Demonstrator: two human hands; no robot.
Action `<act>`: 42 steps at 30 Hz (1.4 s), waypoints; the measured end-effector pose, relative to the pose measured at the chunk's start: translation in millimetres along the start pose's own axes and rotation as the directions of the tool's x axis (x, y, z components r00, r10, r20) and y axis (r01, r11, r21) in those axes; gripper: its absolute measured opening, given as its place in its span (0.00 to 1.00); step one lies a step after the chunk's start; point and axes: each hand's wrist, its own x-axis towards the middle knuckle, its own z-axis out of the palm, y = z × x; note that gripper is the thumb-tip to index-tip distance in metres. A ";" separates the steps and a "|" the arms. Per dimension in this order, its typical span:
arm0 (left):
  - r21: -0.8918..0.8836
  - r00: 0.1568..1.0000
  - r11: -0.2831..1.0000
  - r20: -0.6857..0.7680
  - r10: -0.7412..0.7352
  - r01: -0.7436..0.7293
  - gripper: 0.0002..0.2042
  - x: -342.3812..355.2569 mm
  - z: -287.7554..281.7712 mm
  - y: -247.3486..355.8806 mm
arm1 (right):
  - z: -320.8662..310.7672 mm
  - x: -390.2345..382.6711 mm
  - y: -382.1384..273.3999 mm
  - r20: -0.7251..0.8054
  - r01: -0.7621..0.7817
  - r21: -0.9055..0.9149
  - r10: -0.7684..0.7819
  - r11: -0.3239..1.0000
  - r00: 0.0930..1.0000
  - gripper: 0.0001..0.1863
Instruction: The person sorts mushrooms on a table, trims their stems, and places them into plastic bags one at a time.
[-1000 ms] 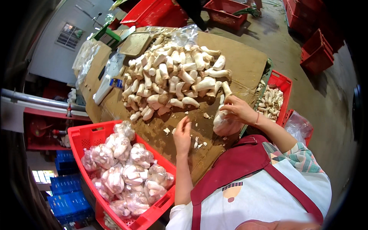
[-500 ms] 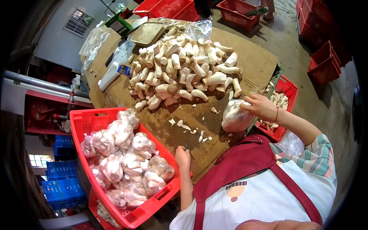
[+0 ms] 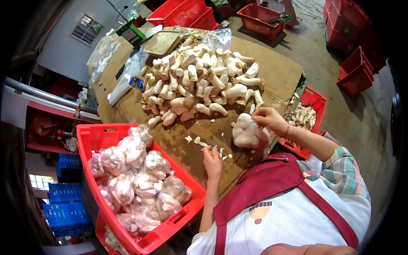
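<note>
My right hand point(image 3: 273, 120) is closed on the gathered top of a clear plastic bag of king oyster mushrooms point(image 3: 250, 132), by the table's near right side. In my closed left hand point(image 3: 212, 161) is a small knife point(image 3: 212, 141), its short blade pointing away from me. Mushroom scraps point(image 3: 199, 141) lie around the blade. Beyond both hands spreads a big pile of loose, thick-stemmed king oyster mushrooms point(image 3: 204, 80). At my left, a red crate point(image 3: 87, 146) holds several filled bags of mushrooms point(image 3: 146, 184).
Brown cardboard point(image 3: 280, 63) covers the table. To the right sits a red crate point(image 3: 319, 100) of small mushroom pieces. A tray point(image 3: 162, 43), a green scale point(image 3: 131, 33) and a plastic roll point(image 3: 120, 90) are at the far left. More red crates point(image 3: 356, 71) stand on the floor.
My right hand and the bag have moved left and slightly nearer the scraps. My left hand has come forward and right with the knife, whose blade now shows more clearly.
</note>
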 end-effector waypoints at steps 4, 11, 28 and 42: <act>-0.101 0.993 0.990 0.048 0.105 -0.100 0.10 2.6 25.9 24.7 | 15.2 -6.4 17.7 0.086 -0.127 0.362 0.103 0.923 0.991 0.13; 0.109 0.962 0.966 0.173 0.213 -0.234 0.13 -22.8 29.6 85.9 | 33.5 -26.8 23.7 0.104 -0.197 0.489 0.167 0.850 0.980 0.18; 0.520 0.927 0.770 0.268 0.263 -0.369 0.09 -47.6 37.6 91.6 | 64.7 -43.0 35.0 -0.009 -0.100 0.505 0.121 0.857 0.993 0.30; 0.388 0.947 0.870 0.225 0.230 -0.304 0.10 -47.6 40.7 76.9 | 73.6 -43.4 30.8 0.010 -0.133 0.506 0.148 0.852 0.989 0.27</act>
